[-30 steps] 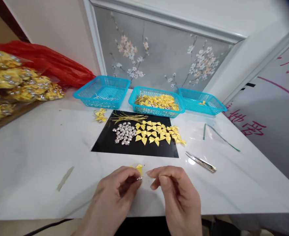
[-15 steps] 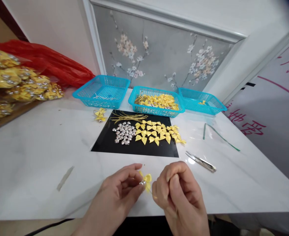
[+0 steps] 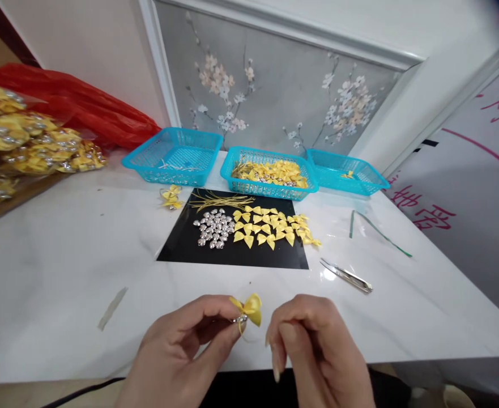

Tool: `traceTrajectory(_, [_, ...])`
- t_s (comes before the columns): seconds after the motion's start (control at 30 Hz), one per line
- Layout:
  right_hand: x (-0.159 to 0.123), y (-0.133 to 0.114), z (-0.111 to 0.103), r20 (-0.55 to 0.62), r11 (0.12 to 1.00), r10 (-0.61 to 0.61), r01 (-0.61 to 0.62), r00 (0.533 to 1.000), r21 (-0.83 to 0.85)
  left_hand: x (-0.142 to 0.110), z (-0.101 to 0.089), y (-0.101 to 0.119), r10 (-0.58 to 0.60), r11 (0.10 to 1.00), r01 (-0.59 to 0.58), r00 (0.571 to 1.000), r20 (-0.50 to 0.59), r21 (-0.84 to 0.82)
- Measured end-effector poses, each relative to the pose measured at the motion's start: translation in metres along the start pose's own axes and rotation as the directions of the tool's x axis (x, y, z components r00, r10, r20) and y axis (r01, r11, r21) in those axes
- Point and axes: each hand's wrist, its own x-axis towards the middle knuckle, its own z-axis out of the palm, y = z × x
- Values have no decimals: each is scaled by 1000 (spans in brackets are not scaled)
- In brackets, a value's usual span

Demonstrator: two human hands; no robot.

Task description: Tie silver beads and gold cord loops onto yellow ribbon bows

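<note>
Several clear plastic bags of yellow and silver pieces (image 3: 32,141) are cut off at the left edge. The left hand (image 3: 185,345) is clamped on a yellow ribbon bow (image 3: 252,309) with silver beads (image 3: 241,319), above the glossy white surface (image 3: 62,283); its fingers partly cover the beads. A thin gold cord (image 3: 241,330) loops below the bow, its far end indistinct. The right hand (image 3: 317,345) is apart from the bow, fingers curled; whether its fingertips meet or grip anything cannot be told.
</note>
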Motion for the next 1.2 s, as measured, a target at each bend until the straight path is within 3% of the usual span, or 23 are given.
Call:
traceTrajectory(0.1, [0, 11, -1, 52, 963, -127, 136, 991, -232, -2, 0, -5, 10, 1000, -11, 1000, -15, -12])
traceTrajectory(0.23, [-2, 20, -3, 95, 831, -292, 302, 952, -468, -5, 1, -11, -63, 997, 60, 997, -54, -57])
traceTrajectory(0.43, [-2, 20, -3, 135, 637, -410, 389, 902, -665, -3, 0, -9, -126, 990, 123, 991, -43, -74])
traceTrajectory(0.63, [0, 20, -3, 145, 635, -431, 413, 891, -652, 0, 1, -8, -118, 992, 116, 992, -40, -46])
traceTrajectory(0.87, [0, 18, -3, 144, 630, -417, 399, 897, -666, 3, 0, -2, -42, 998, 44, 997, 65, -36])
traceTrajectory(1.2, [0, 16, -4, 158, 633, -395, 392, 905, -667, 3, -1, -8, -51, 997, 55, 997, 61, -57])
